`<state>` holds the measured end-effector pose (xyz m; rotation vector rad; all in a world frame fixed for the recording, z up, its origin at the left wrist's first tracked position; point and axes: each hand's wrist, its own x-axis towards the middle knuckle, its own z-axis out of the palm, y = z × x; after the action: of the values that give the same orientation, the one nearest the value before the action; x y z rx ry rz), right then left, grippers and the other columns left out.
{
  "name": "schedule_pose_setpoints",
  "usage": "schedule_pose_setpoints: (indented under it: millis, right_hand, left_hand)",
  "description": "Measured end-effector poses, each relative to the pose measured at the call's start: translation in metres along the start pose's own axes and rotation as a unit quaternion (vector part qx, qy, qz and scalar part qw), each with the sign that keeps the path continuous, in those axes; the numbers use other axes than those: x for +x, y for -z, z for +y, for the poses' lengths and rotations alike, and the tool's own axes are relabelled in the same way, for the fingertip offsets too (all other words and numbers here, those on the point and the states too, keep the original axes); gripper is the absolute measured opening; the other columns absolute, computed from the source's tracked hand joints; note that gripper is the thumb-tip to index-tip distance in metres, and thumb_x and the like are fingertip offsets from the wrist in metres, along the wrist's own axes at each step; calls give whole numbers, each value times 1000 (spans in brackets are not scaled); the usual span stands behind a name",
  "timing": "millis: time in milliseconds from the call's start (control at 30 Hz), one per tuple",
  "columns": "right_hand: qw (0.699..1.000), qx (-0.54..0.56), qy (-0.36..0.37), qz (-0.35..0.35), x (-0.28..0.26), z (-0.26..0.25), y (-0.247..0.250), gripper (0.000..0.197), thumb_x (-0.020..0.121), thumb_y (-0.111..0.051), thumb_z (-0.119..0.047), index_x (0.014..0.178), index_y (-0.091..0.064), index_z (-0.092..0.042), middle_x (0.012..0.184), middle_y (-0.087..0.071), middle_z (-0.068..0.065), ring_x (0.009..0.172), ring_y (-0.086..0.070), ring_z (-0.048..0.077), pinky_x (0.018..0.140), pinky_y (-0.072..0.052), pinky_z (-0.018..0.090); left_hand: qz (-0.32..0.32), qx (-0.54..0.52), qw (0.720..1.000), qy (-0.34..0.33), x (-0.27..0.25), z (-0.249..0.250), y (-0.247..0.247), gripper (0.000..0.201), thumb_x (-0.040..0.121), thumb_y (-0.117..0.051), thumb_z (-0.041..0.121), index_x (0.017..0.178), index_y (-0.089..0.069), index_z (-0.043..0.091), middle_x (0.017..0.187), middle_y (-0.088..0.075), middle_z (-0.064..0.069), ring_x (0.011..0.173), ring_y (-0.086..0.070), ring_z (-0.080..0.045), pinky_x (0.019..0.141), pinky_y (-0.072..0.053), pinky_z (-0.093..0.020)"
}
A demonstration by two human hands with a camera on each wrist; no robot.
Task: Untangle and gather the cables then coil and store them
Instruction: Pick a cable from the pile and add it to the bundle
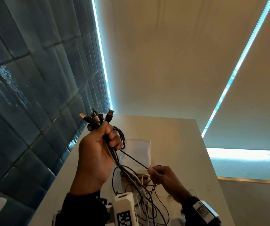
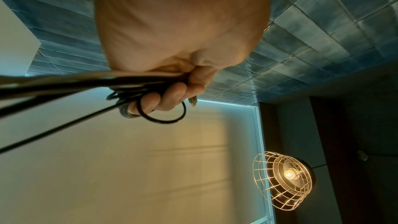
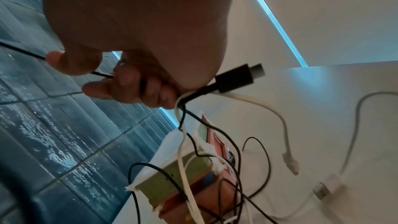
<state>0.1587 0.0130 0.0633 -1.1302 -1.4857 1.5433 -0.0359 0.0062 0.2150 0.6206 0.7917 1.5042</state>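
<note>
My left hand [image 1: 98, 144] is raised and grips a bundle of cables [image 1: 114, 159], mostly black. Several USB plugs [image 1: 96, 117] stick out above the fist. In the left wrist view black loops [image 2: 161, 117] hang around its fingers [image 2: 172, 94]. One thin black cable [image 1: 133, 158] runs taut from that fist down to my right hand [image 1: 157, 174], which pinches it. In the right wrist view this hand [image 3: 133, 81] also holds a black USB plug [image 3: 237, 77] by its cord, and a white cable [image 3: 183, 151] drapes beside it. The remaining strands [image 1: 140, 196] hang tangled onto the table.
A white table [image 1: 180, 144] stands against a blue tiled wall [image 1: 25, 79]. A white pouch [image 1: 137, 150] lies on it behind the hands. In the right wrist view a green and orange box [image 3: 172, 181], a loose white cable [image 3: 286, 142] and a white adapter [image 3: 327, 188] lie there too.
</note>
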Motion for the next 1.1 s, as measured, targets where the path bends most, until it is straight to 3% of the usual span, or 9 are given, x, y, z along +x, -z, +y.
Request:
schedule_pose_setpoints:
  millis: [133,300,400,500,633,733,800,933,1100]
  right_hand:
    - [1000,-2,-16,18,-9,13,4,52,100,-45,-13,53,-65,-25,53,-60,-12,55,-52,-3,60,-44,10]
    - [997,-54,-12,62,-8,35,11,41,94,-54,-42,67,-60,-12,64,-51,-3,60,-46,5,59,-39,15]
    - [986,-68,2,153,1,31,10,33,96,-53,-26,71,-62,-5,62,-49,-3,59,-43,11,54,-37,21]
    - [979,11,17,204,6,3,7,23,95,-52,-10,77,-63,-1,56,-47,-3,54,-38,15,48,-32,26]
    - [976,90,110,165,4,-43,-9,15,94,-54,-4,84,-64,-2,64,-47,11,57,-39,23,49,-36,28]
    - [978,85,164,98,1,-62,-21,11,91,-61,-6,83,-64,1,60,-52,8,54,-40,20,48,-36,24]
    - [981,74,166,66,3,-66,-24,12,87,-64,-12,81,-66,-1,59,-55,3,52,-42,15,49,-36,22]
    - [988,55,140,16,5,-60,-14,9,89,-66,-13,82,-70,-9,63,-59,1,57,-48,11,53,-37,20]
    - [995,26,92,-4,15,-41,-2,27,87,-66,-36,80,-72,-11,69,-61,6,66,-46,23,61,-37,28]
  left_hand:
    - [2,-1,1000,0,2,4,5,38,98,-38,25,61,-45,18,54,-35,5,47,-32,-9,45,-33,-21]
    - [18,19,1000,-7,4,4,7,37,98,-38,25,62,-43,18,53,-33,6,46,-30,-9,47,-30,-22]
    - [32,90,995,5,10,-8,7,35,99,-38,23,65,-42,16,53,-34,5,47,-30,-10,51,-27,-26]
    - [52,151,987,27,11,-24,6,34,100,-38,20,66,-43,14,54,-39,2,50,-34,-14,54,-26,-29]
    - [63,200,977,39,11,-36,1,33,100,-40,17,68,-47,11,55,-53,-3,54,-50,-18,55,-34,-30]
    - [50,221,973,46,10,-41,-7,31,100,-41,15,71,-50,10,66,-65,-10,57,-59,-17,59,-40,-31]
    - [32,229,972,49,8,-43,-8,33,99,-40,17,68,-49,11,75,-67,-12,69,-61,-23,67,-43,-36]
    - [14,120,991,54,8,-40,-9,33,99,-39,19,67,-45,10,63,-56,-8,67,-51,-23,69,-39,-37]
    - [36,42,998,28,7,-42,-7,35,99,-39,21,65,-42,11,57,-39,-1,57,-39,-16,68,-37,-35]
